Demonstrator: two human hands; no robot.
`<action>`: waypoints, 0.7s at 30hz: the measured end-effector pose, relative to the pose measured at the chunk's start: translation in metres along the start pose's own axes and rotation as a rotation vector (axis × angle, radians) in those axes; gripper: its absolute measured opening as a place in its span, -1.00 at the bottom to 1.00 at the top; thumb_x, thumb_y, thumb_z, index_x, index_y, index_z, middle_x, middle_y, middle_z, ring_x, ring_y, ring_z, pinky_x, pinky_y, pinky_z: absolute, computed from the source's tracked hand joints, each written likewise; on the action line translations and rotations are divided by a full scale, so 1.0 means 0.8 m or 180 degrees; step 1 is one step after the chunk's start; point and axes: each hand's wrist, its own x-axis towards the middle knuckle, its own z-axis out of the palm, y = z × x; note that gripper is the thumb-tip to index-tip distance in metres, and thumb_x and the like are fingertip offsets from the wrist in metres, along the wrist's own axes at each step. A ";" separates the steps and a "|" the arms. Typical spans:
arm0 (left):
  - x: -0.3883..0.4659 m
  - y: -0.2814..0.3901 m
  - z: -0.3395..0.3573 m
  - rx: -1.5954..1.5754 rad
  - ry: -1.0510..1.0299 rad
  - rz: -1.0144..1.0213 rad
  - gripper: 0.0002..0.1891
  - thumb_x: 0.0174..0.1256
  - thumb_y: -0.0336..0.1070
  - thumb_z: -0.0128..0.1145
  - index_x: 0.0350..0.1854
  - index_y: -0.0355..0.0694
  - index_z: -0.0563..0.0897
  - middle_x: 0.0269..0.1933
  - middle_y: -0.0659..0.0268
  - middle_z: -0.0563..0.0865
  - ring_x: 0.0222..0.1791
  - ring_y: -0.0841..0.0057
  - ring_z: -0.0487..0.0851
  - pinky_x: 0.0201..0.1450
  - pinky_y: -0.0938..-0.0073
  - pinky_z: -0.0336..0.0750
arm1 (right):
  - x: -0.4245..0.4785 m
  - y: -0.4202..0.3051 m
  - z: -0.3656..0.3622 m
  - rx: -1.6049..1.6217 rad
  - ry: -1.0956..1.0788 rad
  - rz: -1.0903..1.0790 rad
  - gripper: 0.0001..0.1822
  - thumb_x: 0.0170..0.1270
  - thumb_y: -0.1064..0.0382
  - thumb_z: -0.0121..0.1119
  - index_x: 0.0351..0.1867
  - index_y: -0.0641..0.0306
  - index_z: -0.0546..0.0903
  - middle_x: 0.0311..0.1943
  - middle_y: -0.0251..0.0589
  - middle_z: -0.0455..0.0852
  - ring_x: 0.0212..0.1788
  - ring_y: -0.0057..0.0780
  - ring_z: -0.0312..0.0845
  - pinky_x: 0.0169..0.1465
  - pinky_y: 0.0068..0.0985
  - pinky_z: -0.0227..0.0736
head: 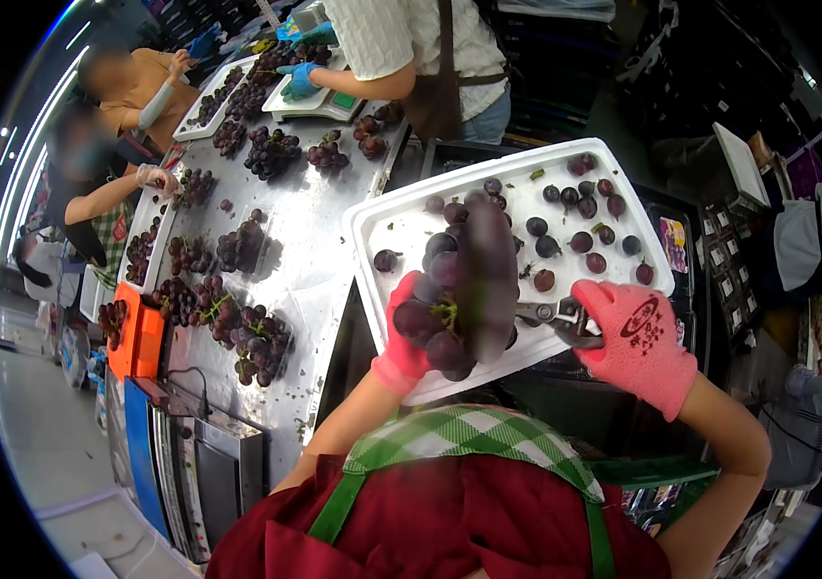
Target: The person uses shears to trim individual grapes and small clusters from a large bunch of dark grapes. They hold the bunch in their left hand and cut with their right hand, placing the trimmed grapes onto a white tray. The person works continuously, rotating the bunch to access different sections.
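My left hand (402, 340), in a pink glove, holds a bunch of dark grapes (429, 318) over a white foam tray (382, 217). A blurred patch covers part of the bunch. In my right hand (631, 333), also pink-gloved, is a pair of pruning snips (552, 313); their blades point left at the bunch, and the tips are hard to make out. Loose grapes (582, 241) and bits of stem lie scattered across the tray.
On the metal table (302, 239) to the left lie several grape bunches (262, 344). An orange box (137, 329) stands at its near-left edge. Beyond, a co-worker's blue-gloved hand (301, 81) is at a weighing scale (338, 105). Another person's gloved hand (157, 179) touches grapes.
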 end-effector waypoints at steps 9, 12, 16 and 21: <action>-0.004 -0.008 -0.007 -0.0061 0.0183 0.0054 -0.59 0.37 -0.08 -0.10 0.16 -0.19 0.43 0.10 0.19 0.56 -0.09 0.30 0.54 -0.22 0.36 0.49 | 0.003 -0.011 -0.004 -0.1059 0.0275 -0.0194 -0.46 -0.21 0.14 0.33 -0.10 0.09 0.43 -0.35 -0.33 0.50 -0.24 -0.35 0.49 -0.18 -0.36 0.28; -0.006 -0.002 0.009 0.0002 0.0374 -0.0037 -0.58 0.38 -0.05 -0.11 0.17 -0.15 0.42 0.12 0.20 0.54 -0.08 0.26 0.53 -0.23 0.31 0.51 | 0.005 -0.010 -0.005 -0.1097 0.0220 -0.0224 -0.47 -0.21 0.13 0.34 -0.11 0.09 0.43 -0.35 -0.33 0.50 -0.22 -0.35 0.48 -0.18 -0.35 0.28; -0.001 0.012 0.028 -0.0260 0.0887 -0.0454 -0.57 0.39 0.00 -0.13 0.19 -0.11 0.41 0.15 0.21 0.52 -0.07 0.21 0.52 -0.24 0.25 0.53 | 0.007 -0.004 -0.003 -0.1078 0.0189 -0.0218 -0.47 -0.20 0.12 0.35 -0.11 0.10 0.44 -0.34 -0.31 0.50 -0.20 -0.35 0.48 -0.16 -0.35 0.29; -0.011 0.009 0.023 -0.1050 0.0481 -0.0213 -0.51 0.37 0.09 -0.12 0.24 -0.05 0.42 0.22 0.23 0.49 0.20 0.27 0.45 0.21 0.15 0.39 | 0.005 0.000 0.000 -0.0844 0.0089 -0.0136 -0.47 -0.18 0.12 0.34 -0.09 0.11 0.45 -0.33 -0.30 0.51 -0.19 -0.33 0.48 -0.14 -0.34 0.29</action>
